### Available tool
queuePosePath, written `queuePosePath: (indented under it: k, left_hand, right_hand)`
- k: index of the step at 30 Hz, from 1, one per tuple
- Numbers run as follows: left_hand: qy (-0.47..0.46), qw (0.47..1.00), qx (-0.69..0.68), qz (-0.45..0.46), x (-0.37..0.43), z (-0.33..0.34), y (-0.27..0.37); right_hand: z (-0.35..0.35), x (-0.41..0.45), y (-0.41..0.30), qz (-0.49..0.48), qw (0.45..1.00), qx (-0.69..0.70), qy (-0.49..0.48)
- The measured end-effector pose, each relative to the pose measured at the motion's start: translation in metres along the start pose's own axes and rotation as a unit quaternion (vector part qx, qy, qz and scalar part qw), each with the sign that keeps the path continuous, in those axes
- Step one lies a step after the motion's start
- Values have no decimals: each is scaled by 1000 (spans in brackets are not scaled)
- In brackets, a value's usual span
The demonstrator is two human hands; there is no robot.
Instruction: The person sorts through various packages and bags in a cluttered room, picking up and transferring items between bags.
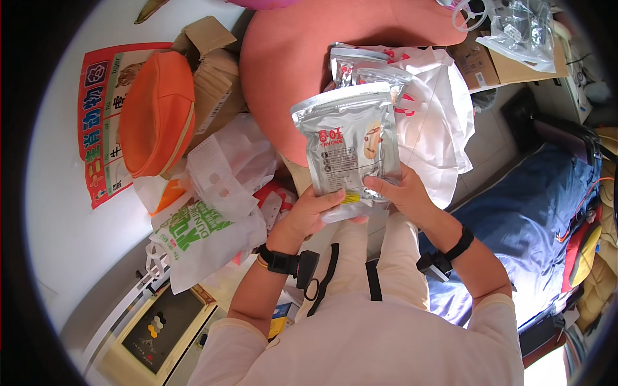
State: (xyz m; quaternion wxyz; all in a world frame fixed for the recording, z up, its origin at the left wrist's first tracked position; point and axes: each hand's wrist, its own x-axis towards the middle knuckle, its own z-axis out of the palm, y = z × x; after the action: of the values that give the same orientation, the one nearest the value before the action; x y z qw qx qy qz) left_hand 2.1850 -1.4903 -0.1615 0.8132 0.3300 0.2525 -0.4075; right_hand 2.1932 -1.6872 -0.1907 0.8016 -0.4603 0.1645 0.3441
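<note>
Both hands hold a silver foil pouch (350, 144) with red writing and a clear-looking front, its sealed top edge pointing away from me. My left hand (314, 207) grips the pouch's lower left corner, thumb on the front. At the lower right edge, my right hand (403, 193) presses its thumb on the front, with the fingers hidden behind. Beyond the held pouch, more silver foil pouches (345, 67) lie on or in a white plastic bag (429, 125) with red print. That bag rests on a rounded salmon-coloured surface (285, 72).
On the left are an orange zippered pouch (154, 116), an opened cardboard box (217, 91) and a white bag with green print (207, 231). A cardboard box (526, 58) with clear plastic packaging (521, 34) stands at upper right. Blue fabric (512, 217) lies to the right.
</note>
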Motion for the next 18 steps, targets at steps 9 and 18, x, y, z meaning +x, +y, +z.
queuePosePath:
  k: [9, 18]
  left_hand:
    - [27, 998, 61, 6, 7, -4, -5]
    - [72, 986, 49, -143, 16, -26, -18]
  right_hand:
    - [-4, 2, -1, -5, 1000, -9, 17]
    - [-27, 3, 42, 128, 983, -104, 76]
